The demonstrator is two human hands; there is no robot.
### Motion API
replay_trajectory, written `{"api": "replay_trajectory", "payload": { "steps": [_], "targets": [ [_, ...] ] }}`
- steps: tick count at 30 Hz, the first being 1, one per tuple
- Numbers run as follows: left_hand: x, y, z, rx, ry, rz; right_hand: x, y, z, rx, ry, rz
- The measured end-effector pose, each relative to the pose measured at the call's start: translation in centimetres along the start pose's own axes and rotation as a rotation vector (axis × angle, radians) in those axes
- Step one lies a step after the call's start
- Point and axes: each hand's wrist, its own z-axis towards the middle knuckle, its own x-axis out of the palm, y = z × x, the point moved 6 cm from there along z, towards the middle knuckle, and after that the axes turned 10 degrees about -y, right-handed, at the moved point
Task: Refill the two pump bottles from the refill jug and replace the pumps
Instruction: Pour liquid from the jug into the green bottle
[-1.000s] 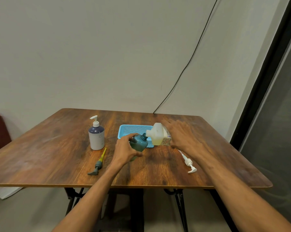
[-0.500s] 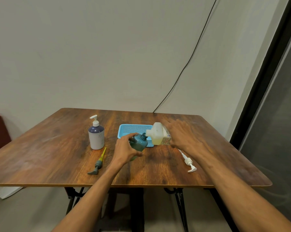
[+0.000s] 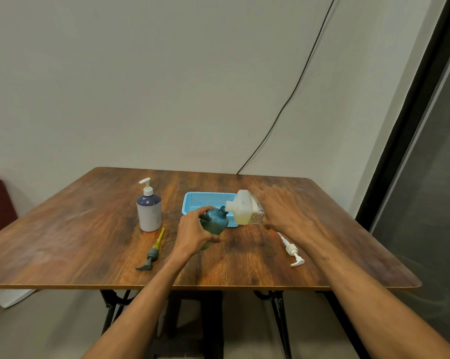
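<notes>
Nothing moved: left hand [image 3: 192, 234] fingers wrap tilted teal plastic bottle [image 3: 214, 221], right hand [image 3: 280, 211] fingers clasp translucent refill jug [image 3: 242, 208]. I judge fill ongoing; grey-yellow pump [image 3: 152, 251] unfitted.

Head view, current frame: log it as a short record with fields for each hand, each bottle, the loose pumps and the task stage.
left hand: grips tilted teal bottle, pump off
right hand: holds refill jug tipped, spout at teal bottle's neck
white bottle: upright, pump on, untouched
loose pumps: grey-yellow pump and white pump lying on table
basket: blue, behind teal bottle
stage: pouring pose; flow not visible
</notes>
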Motion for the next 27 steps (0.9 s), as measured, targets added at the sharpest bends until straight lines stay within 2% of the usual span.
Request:
{"api": "replay_trajectory", "payload": {
  "steps": [27],
  "targets": [
    [0.27,0.44,-0.03,-0.011,0.005,-0.004,0.67,-0.18,0.02,-0.008,-0.041,-0.004]
  ]
}}
